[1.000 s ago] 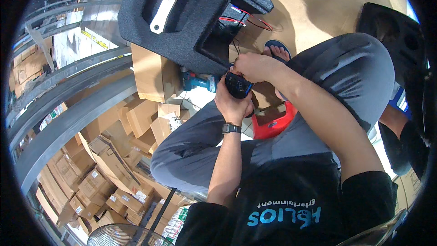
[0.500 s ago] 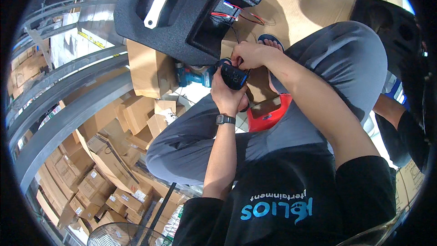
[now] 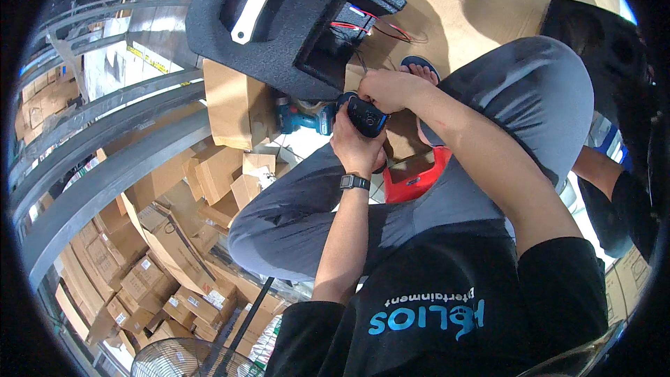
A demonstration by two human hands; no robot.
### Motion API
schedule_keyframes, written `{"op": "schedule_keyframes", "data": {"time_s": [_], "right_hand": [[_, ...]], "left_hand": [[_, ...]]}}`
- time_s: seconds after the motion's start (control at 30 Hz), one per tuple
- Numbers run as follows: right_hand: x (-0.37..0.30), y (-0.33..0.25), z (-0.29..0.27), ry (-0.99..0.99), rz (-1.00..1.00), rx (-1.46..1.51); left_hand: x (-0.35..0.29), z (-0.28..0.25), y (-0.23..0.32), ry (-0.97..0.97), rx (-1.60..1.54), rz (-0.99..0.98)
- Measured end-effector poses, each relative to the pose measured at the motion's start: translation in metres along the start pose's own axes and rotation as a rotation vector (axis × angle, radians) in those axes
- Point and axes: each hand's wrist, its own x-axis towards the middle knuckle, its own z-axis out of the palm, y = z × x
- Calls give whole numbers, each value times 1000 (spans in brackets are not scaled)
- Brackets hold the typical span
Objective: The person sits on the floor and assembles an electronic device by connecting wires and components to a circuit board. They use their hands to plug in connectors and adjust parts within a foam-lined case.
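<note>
My left hand (image 3: pixel 354 143), a digital watch on its wrist, grips a small black device (image 3: pixel 368 117) with a round dial-like face and a blue edge. Close above it, my right hand (image 3: pixel 391 91) has its fingers pinched at the device's upper edge; what they pinch is hidden. A thin dark wire (image 3: pixel 362 61) runs from those fingers toward a black speaker cabinet (image 3: pixel 279 63) lying in front of me. Red and white wires (image 3: pixel 352 26) come out of the cabinet's rectangular recess. A silver handle (image 3: pixel 259 1) crosses its other opening.
A teal cordless power tool (image 3: pixel 305 119) lies beside a cardboard box (image 3: pixel 234 108) under the cabinet. I sit over a red plastic stool (image 3: pixel 419 180). Grey metal rails (image 3: pixel 105 136) and stacked cartons fill the left. Another black cabinet (image 3: pixel 593 49) and a person's arm (image 3: pixel 597 166) are at right.
The view has shifted slightly, so the whole scene sits a little further right and down. My hands stay together at the device, which remains in my left hand.
</note>
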Motion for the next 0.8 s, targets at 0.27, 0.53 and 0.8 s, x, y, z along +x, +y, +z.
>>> {"op": "schedule_keyframes", "data": {"time_s": [0.27,0.53,0.8], "right_hand": [[-7,14,-1,-2,12,-50],[-26,38,-12,22,-50,-116],[-29,48,-26,-69,-196,-304]], "left_hand": [[-5,-4,15,7,51,21],[-11,3,38,-101,-107,-112],[-13,28,42,-88,-407,-275]]}}
